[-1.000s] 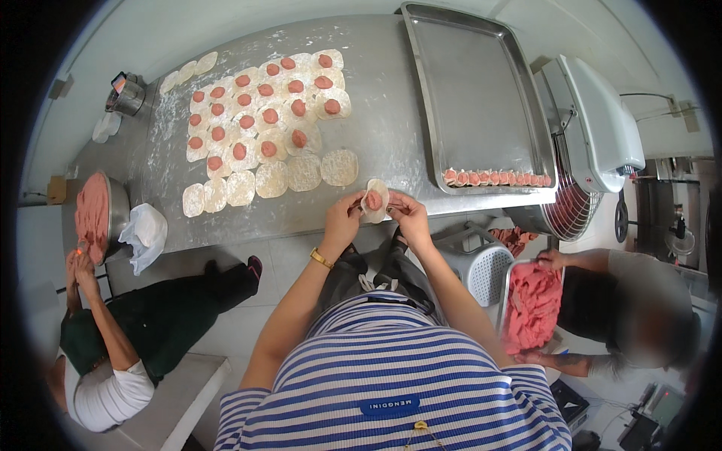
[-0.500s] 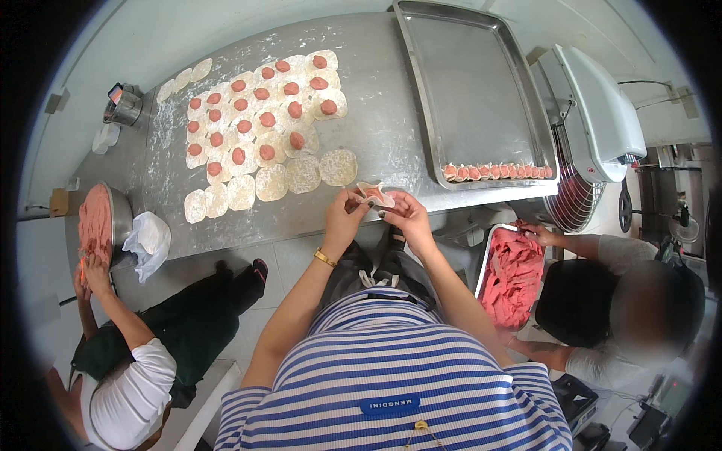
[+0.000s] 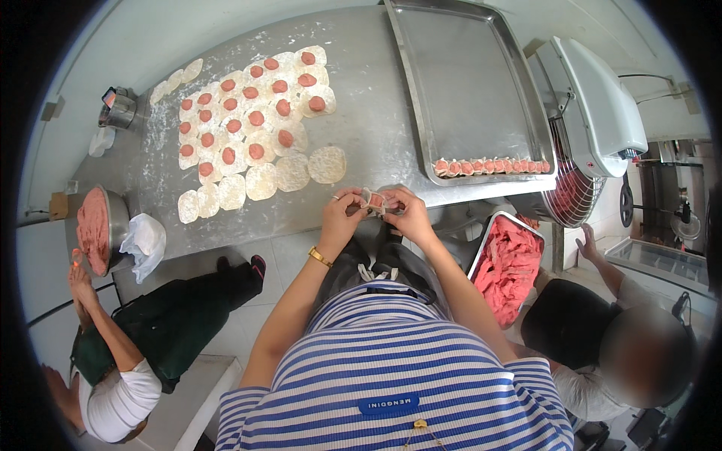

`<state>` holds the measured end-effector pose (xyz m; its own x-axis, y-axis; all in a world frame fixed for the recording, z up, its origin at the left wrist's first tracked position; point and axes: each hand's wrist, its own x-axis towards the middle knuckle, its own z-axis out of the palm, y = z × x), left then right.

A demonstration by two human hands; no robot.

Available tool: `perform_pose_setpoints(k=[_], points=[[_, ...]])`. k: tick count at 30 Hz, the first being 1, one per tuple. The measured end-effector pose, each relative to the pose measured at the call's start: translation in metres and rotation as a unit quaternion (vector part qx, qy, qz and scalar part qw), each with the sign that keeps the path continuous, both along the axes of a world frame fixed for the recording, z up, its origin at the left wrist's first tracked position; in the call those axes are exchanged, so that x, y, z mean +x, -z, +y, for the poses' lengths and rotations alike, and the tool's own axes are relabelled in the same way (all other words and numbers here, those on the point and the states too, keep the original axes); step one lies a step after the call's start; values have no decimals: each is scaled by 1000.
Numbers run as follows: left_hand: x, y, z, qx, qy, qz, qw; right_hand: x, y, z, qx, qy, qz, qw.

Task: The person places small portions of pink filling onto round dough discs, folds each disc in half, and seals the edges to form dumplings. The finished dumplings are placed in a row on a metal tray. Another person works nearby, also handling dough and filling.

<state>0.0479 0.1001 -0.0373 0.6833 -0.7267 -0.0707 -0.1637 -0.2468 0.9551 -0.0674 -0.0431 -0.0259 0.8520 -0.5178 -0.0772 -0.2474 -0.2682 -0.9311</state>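
Between my two hands, just off the table's near edge, is an open-topped dumpling with pink meat filling showing inside its pale wrapper. The fingers of my left hand pinch its left side. My right hand pinches the opposite side. Beyond my left hand, several floury wrappers lie overlapping in rows on the table; most rows carry dollops of pink meat, while the nearest row is bare. A row of similar dumplings lines the near end of a large metal tray.
A metal bowl of pink meat and a white plastic bag are at the left. At the right are a white-rimmed tub of meat and a mixer. Co-workers stand on both sides, one with a raised hand.
The wrapper's spread corners are now gathered closer around the filling. The right co-worker's hand has left the meat tub; the left co-worker's hands have drawn back from the bowl. The view has shifted slightly.
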Motion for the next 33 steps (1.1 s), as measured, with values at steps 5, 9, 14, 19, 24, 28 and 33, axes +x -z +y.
perform_pose_setpoints(k=[5, 9, 14, 19, 24, 28, 33], points=[[-5, -4, -4, 2, 21, 2, 1000, 6, 10, -7, -52, -10, 37, 998], [-10, -9, -12, 42, -11, 26, 999, 14, 12, -11, -99, -33, -21, 994], [-11, -8, -13, 58, 1, -15, 998, 3, -6, -9, -169, -42, -7, 985], [-10, -7, -18, 64, 28, -19, 997, 7, 8, -6, -125, -22, -35, 991], [-8, -13, -18, 76, 37, -16, 996, 10, 9, -5, -178, 23, -34, 983], [-9, -9, -19, 101, 52, -69, 991, 10, 14, -4, -198, -24, -64, 978], [-8, -5, -12, 39, 22, -26, 999, 5, -3, -2, -184, 6, -33, 982]])
